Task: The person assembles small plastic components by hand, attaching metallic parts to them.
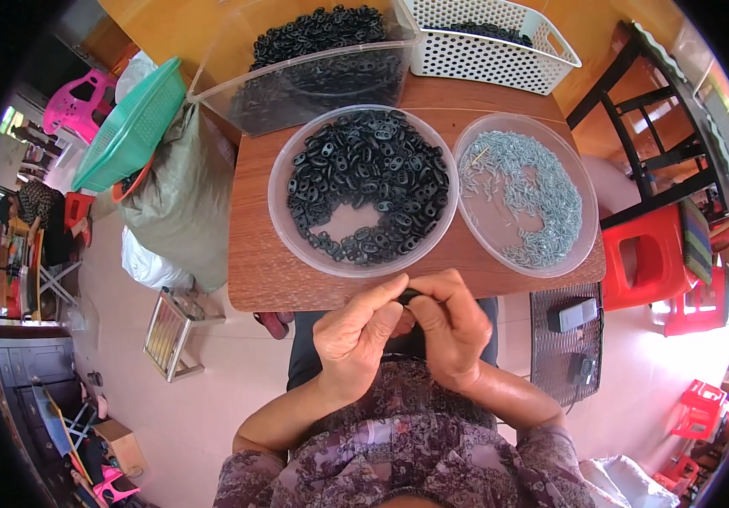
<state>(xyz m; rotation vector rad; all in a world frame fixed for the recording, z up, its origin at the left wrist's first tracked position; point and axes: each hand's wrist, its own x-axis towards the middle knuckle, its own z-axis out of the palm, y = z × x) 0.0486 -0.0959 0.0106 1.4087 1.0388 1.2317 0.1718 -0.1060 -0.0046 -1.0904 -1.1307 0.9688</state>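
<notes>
Just in front of the table's near edge, my left hand (354, 337) and my right hand (452, 326) meet at the fingertips. Both are closed in a pinch on a small black piece (408, 296), mostly hidden by the fingers. Beyond them stands a round clear tub (278, 207) of black oval plastic pieces (398, 152), many with two holes. To its right, a shallow clear tub (474, 233) holds a heap of small silvery pins (542, 190); whether they are threaded is too small to tell. A thin yellowish stick (480, 156) lies among them.
On the brown table (254, 284), a large clear bin (297, 80) and a white perforated basket (500, 59) of black pieces stand at the back. Left are a full sack (182, 203) and green basket (132, 127); right, a red stool (643, 267) and black rack (566, 347).
</notes>
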